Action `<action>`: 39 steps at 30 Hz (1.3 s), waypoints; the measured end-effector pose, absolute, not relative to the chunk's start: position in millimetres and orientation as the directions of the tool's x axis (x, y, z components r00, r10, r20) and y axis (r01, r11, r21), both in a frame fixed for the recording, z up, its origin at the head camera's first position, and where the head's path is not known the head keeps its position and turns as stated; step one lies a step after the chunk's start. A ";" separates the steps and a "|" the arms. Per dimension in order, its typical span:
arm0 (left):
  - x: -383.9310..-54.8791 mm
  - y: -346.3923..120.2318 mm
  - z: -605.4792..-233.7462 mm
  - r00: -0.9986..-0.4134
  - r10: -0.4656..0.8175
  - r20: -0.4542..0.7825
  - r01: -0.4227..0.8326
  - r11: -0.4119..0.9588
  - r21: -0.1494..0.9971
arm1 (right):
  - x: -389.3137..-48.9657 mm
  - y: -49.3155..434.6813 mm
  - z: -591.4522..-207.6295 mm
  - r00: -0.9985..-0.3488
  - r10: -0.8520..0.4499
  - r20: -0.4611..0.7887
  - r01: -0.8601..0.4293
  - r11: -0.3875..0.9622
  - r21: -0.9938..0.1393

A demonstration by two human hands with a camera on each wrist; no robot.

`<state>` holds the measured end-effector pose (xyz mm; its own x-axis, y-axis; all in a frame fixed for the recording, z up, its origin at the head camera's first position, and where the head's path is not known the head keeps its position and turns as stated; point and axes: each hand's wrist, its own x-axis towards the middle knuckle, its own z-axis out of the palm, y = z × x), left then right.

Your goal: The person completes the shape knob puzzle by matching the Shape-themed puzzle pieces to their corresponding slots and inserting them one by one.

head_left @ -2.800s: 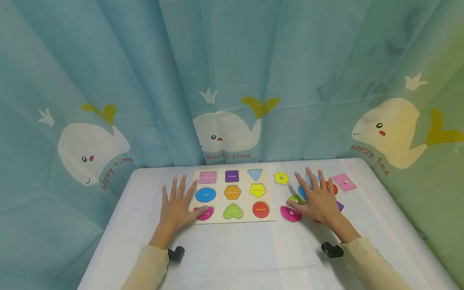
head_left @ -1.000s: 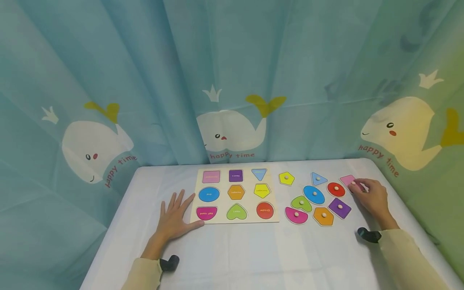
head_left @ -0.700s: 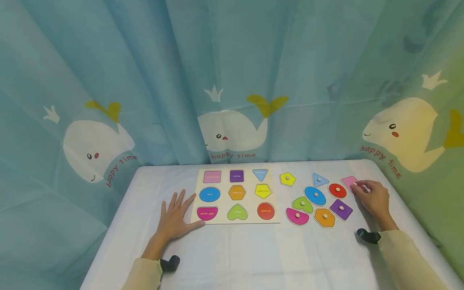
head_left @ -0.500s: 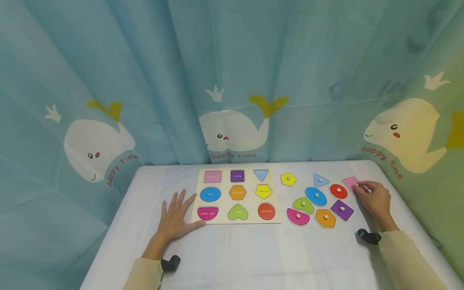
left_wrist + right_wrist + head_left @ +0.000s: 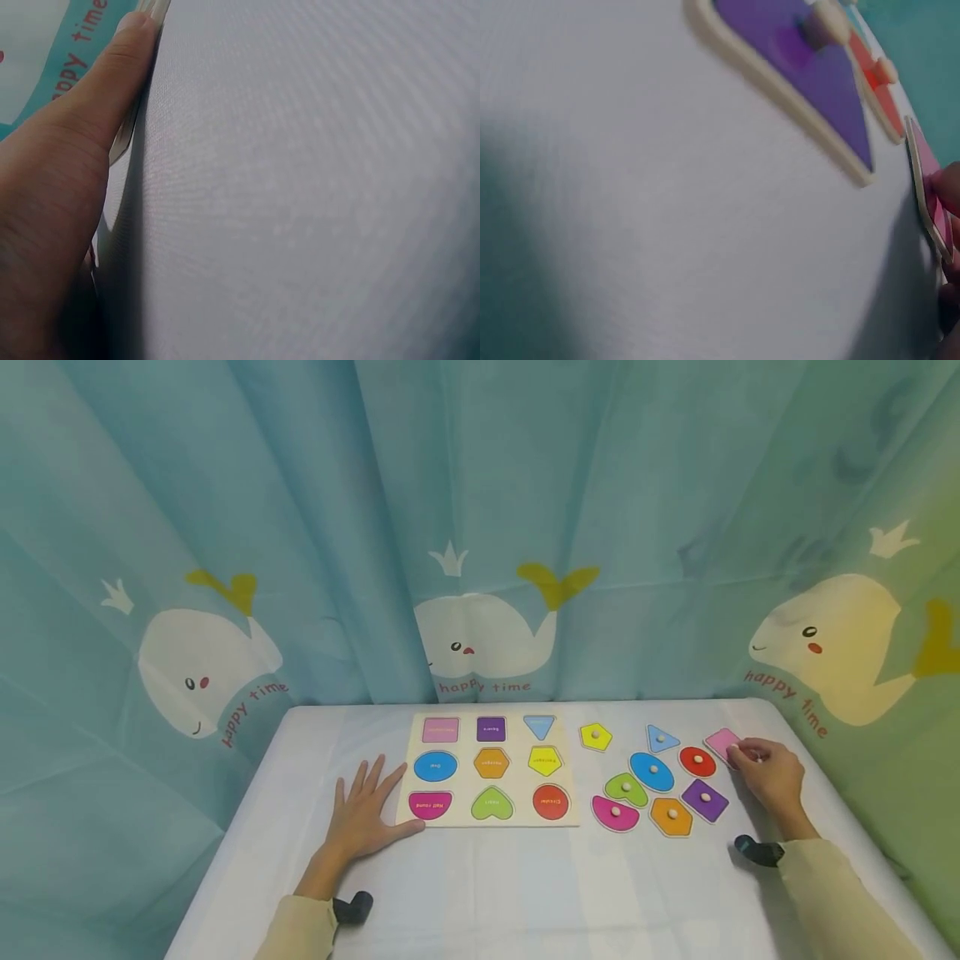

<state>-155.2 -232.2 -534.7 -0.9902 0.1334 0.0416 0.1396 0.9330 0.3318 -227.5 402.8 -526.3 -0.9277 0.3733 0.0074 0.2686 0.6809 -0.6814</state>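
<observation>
My right hand (image 5: pixel 774 774) pinches the pink rectangle puzzle piece (image 5: pixel 722 742) by its knob, at the far right of the loose pieces. The right wrist view shows fingertips on the pink piece (image 5: pixel 924 161) at the right edge, with a shadow beneath. My left hand (image 5: pixel 362 817) lies with fingers spread at the left side of the cream puzzle board (image 5: pixel 517 818), its thumb at the near left corner. In the left wrist view that thumb (image 5: pixel 112 82) reaches along the board's edge. Printed coloured shapes fill the board.
Loose knobbed pieces lie right of the board, including a purple square (image 5: pixel 705 800), red circle (image 5: pixel 697 762), blue oval (image 5: pixel 652 772), orange hexagon (image 5: pixel 670 818) and yellow pentagon (image 5: pixel 596 737). A blue whale-print curtain (image 5: pixel 637 635) hangs behind the white table (image 5: pixel 525 893).
My right hand has moved right from above the loose pieces and taken the pink rectangle by its knob. My left thumb has slid off the printed half round to the board's corner.
</observation>
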 end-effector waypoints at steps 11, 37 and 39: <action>-156.7 -232.7 -536.0 -0.991 0.131 0.021 0.131 0.938 0.320 | -239.8 371.3 -498.9 -0.942 0.283 0.178 0.082 0.711 -0.699; -155.3 -232.5 -536.3 -0.992 0.128 0.018 0.126 0.933 0.338 | -268.2 241.6 -473.3 -0.961 0.034 0.273 -0.194 0.621 -0.759; -155.3 -232.6 -536.5 -0.992 0.128 0.020 0.127 0.933 0.338 | -269.8 232.3 -474.0 -0.960 0.017 0.279 -0.211 0.612 -0.762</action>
<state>-155.3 -232.6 -536.5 -0.9916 0.1278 0.0198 0.1269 0.9325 0.3380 -269.8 232.3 -474.0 -0.9602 0.0166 0.2788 -0.2108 0.6118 -0.7624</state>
